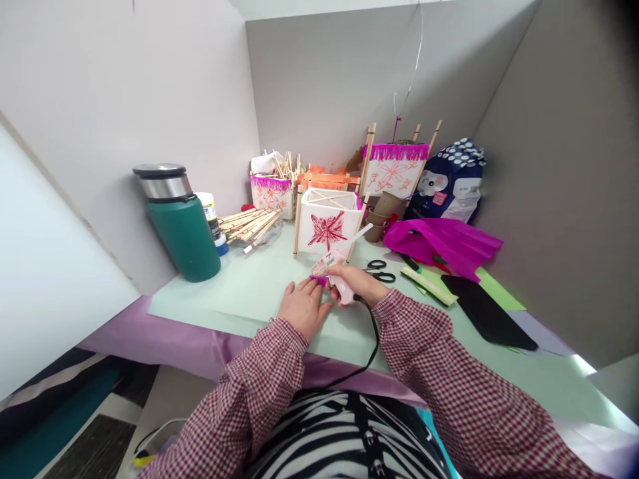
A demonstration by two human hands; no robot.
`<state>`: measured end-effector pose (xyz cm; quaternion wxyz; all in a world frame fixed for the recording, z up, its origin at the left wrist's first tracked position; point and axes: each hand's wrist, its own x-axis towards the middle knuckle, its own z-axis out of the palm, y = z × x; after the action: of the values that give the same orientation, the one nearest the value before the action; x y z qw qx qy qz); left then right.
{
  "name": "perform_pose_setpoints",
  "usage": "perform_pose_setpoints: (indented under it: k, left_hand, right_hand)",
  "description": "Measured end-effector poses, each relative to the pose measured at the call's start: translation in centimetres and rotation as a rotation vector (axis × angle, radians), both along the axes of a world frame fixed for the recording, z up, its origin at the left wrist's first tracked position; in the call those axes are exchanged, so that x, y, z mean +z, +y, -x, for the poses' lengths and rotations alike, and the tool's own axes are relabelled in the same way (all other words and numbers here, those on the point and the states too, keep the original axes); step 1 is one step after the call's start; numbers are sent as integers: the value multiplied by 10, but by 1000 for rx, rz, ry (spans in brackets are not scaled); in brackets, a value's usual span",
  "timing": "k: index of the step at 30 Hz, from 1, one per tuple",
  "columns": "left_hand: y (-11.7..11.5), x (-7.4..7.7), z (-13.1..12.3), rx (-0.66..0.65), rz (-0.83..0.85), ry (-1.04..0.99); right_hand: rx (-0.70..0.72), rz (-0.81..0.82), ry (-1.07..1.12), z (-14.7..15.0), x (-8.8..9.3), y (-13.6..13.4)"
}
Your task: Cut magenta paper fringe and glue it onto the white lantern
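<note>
My right hand (pixel 363 283) is wrapped round a pink hot glue gun (pixel 340 285), a white glue stick (pixel 363 232) jutting from its back end and a black cord trailing toward me. Fingers stretched out, my left hand (pixel 305 307) lies on the table and touches a small magenta strip (pixel 320 280). The gun's nose is just above that strip; its tip is hard to make out. Behind both hands stands a white paper lantern (pixel 327 229) with a red leaf-like print and wooden stick corners. Black-handled scissors (pixel 382 271) lie right of my right hand, partly hidden.
A green bottle (pixel 184 233) stands at the left, beside a pile of wooden sticks (pixel 253 225). Two fringed lanterns (pixel 397 171) (pixel 272 194) are at the back. Magenta crepe paper (pixel 444 243), a black phone-like slab (pixel 486 311) and a blue bag (pixel 449 183) occupy the right side. Partition walls enclose the table.
</note>
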<state>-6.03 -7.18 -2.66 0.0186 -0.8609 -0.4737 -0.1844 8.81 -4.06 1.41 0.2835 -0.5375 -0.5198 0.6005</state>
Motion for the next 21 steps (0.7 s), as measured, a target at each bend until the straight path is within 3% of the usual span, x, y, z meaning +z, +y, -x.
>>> perform_pose_setpoints:
  k: [21]
  left_hand:
    - [3,-5,1,-7,-73,-56]
  right_hand:
    - [-52,-24,-32,0,-1,-2]
